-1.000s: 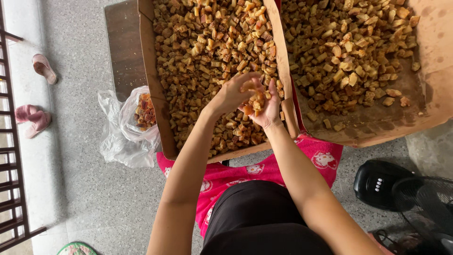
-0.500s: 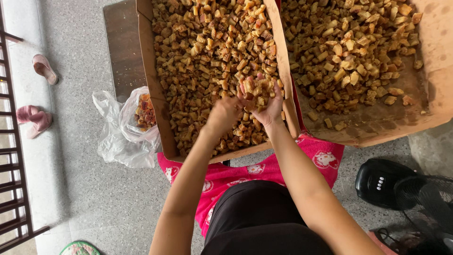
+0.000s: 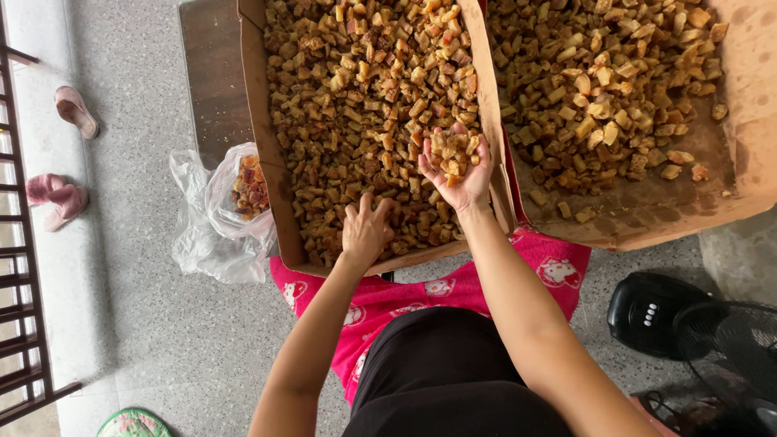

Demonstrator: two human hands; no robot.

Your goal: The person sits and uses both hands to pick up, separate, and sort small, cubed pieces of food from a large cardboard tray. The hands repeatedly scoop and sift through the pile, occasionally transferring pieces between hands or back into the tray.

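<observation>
Two cardboard trays hold many small brown and tan dried chunks. The left tray [image 3: 257, 121] lies right in front of me; the right tray [image 3: 745, 97] adjoins it. My right hand [image 3: 456, 168] is palm up over the left tray's right side, cupping a small heap of chunks [image 3: 450, 150]. My left hand [image 3: 364, 233] rests palm down on the chunks near the tray's front edge, fingers spread among them. Whether it grips any pieces is hidden.
A clear plastic bag [image 3: 218, 214] holding some reddish chunks lies on the floor left of the tray. A pink patterned cloth [image 3: 558, 267] covers my lap. A black fan [image 3: 688, 332] stands at lower right. Pink slippers [image 3: 57, 198] and a dark railing [image 3: 20, 324] are at left.
My two hands, close together over the chunks before, have parted. The left hand dropped toward the front edge; the right turned palm up with chunks in it.
</observation>
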